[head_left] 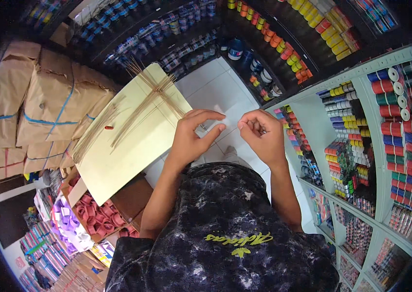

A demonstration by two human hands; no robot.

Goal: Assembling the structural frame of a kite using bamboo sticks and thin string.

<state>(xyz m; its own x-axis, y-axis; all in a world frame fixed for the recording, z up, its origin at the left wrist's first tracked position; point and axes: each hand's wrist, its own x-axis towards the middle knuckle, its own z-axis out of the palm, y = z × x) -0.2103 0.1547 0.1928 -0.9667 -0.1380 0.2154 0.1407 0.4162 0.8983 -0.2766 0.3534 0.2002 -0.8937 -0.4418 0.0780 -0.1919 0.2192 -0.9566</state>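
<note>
Hands raised mid-frame, thin sticks on board nearby

Dark patterned shirt (pixel 206 209) fills lower centre. Above it, left hand (pixel 189 136) at centre: thumb and index spread, gap between them. Right hand (pixel 268 134) just right of it, apart from the left: fingers curled in, thumb near index; can't tell if pressed together or pinching anything. Pale blur between the hands, too unclear to name.

Thin sticks (pixel 156 88) lie crossed on upper part of pale yellow board (pixel 133 155), left of centre, near left hand but not touching it. Looser sticks (pixel 95 127) along board's left edge; small red piece (pixel 109 127) beside them.

Below board, lower left: open carton (pixel 128 197) with reddish rolls (pixel 100 214). Brown paper parcels (pixel 52 92) stacked at left. Pale shelving (pixel 319 121) at right, packed with coloured spools (pixel 398 131). Farthest, top of frame: dark shelves with more spools (pixel 267 35).
</note>
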